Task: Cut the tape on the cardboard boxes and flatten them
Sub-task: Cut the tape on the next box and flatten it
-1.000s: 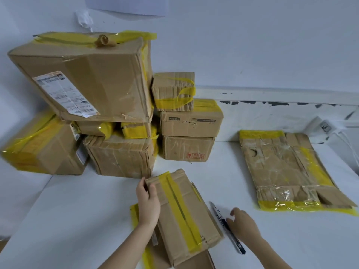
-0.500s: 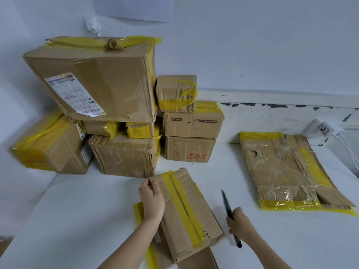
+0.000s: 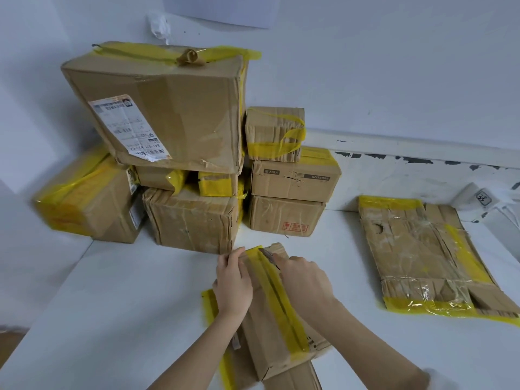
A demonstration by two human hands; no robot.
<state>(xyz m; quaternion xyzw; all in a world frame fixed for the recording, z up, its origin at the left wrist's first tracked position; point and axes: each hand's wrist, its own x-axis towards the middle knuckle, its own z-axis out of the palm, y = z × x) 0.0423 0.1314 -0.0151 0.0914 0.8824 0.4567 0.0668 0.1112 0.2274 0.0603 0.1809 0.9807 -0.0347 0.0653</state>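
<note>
A small cardboard box (image 3: 277, 336) with a yellow tape strip (image 3: 277, 298) along its top seam lies in front of me on the white table (image 3: 112, 305). My left hand (image 3: 233, 285) grips the box's far left edge. My right hand (image 3: 305, 280) holds a utility knife (image 3: 268, 256), its blade at the far end of the tape strip. The knife's handle is hidden inside my fist. A piece of flat cardboard (image 3: 292, 378) lies under the box.
A stack of several taped boxes (image 3: 191, 215) stands at the back left, with a big labelled box (image 3: 168, 108) on top. A flattened box (image 3: 422, 257) lies at the right. A white charger (image 3: 478, 197) sits by the wall.
My right hand picked the knife up off the table, swung it over the box and set the blade on the tape's far end. My left hand stayed on the box.
</note>
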